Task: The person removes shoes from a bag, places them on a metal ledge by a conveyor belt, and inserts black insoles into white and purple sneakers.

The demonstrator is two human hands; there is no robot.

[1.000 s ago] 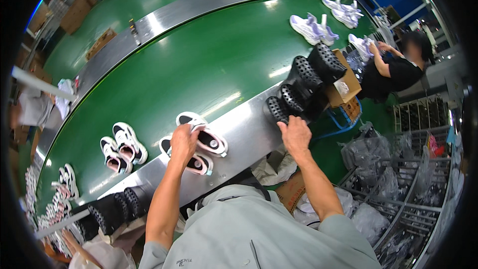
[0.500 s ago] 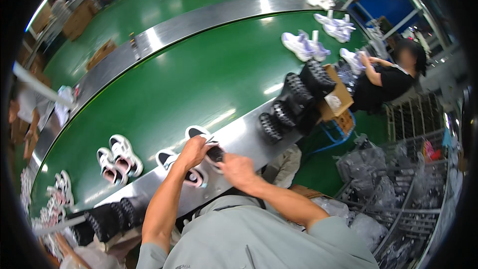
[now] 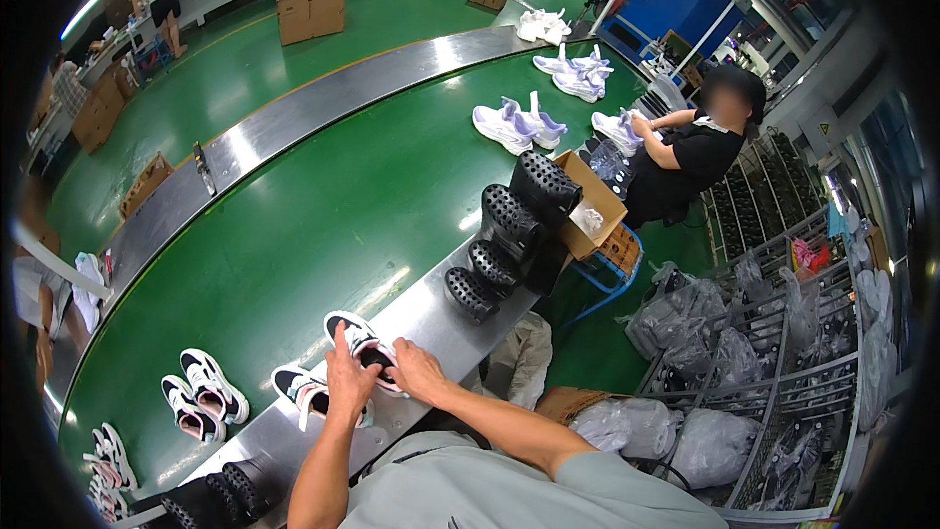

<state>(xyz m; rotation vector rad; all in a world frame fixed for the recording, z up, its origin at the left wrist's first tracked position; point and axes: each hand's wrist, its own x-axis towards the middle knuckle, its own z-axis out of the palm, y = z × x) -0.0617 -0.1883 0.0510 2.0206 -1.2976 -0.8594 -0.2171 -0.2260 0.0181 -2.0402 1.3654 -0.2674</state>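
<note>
A white-and-black sneaker [image 3: 343, 321] with a dark insole sits on the metal edge of the green-topped line in front of me. My left hand [image 3: 349, 372] grips its left side, with the index finger laid along the upper and the thumb near the opening. On the other side, my right hand [image 3: 417, 370] holds the collar near the heel, its thumb at the opening. The matching sneaker [image 3: 290, 382], with pink lining, lies just left, partly hidden behind my left hand and forearm.
Another sneaker pair [image 3: 206, 394] stands farther left. Black perforated shoe moulds [image 3: 511, 218] line the metal edge at right, beside a cardboard box [image 3: 597, 198] on a stool. A co-worker [image 3: 685, 152] handles a white-lilac shoe beyond. Wire racks [image 3: 774, 382] with bagged items stand at right.
The view has turned, shifting the scene leftward. My left hand has gone from pinching at the sneaker's opening to lying along its side; my right hand stays at the heel end.
</note>
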